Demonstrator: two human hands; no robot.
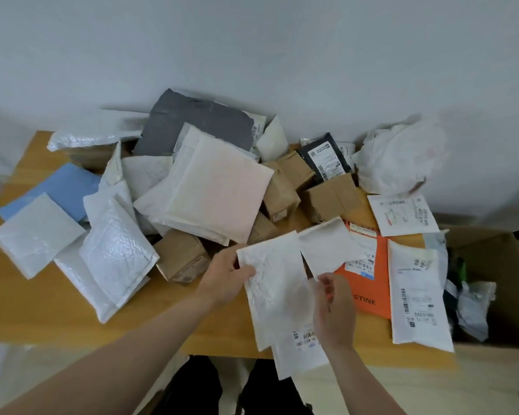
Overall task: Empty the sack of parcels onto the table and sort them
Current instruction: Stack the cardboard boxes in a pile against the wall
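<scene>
Holding: a white bubble mailer (277,283) is held between both hands above the near edge of the desk (57,307), tilted, its far end toward the heap.
Left grip: the left grip (228,277) is closed on the mailer's upper left edge, with the thumb laid over the dimpled face and the fingers hidden beneath.
Right grip: the right grip (334,307) is curled at the mailer's right edge and pinches it, the back of the hand turned to the camera.
Arms: both bare forearms are stretched forward, the left from the lower left corner, the right more steeply from below.
Beneath: a labelled white mailer (303,351) is seen just under the held one, hanging over the desk's edge; whether it is also held cannot be told.
Just beyond: a smooth white padded mailer (327,250) is laid partly over a flat orange parcel (375,292).
Right side: a long white mailer with barcodes (417,295) lies flat beside the orange parcel.
Heap: a large pinkish padded envelope (219,187) is propped on brown cardboard boxes (330,199), with a grey poly bag (198,124) behind it.
Left side: glossy white bubble mailers (114,253) and a blue envelope (63,187) are spread flat.
Far right: a crumpled white plastic sack (402,157) sits against the wall.
</scene>
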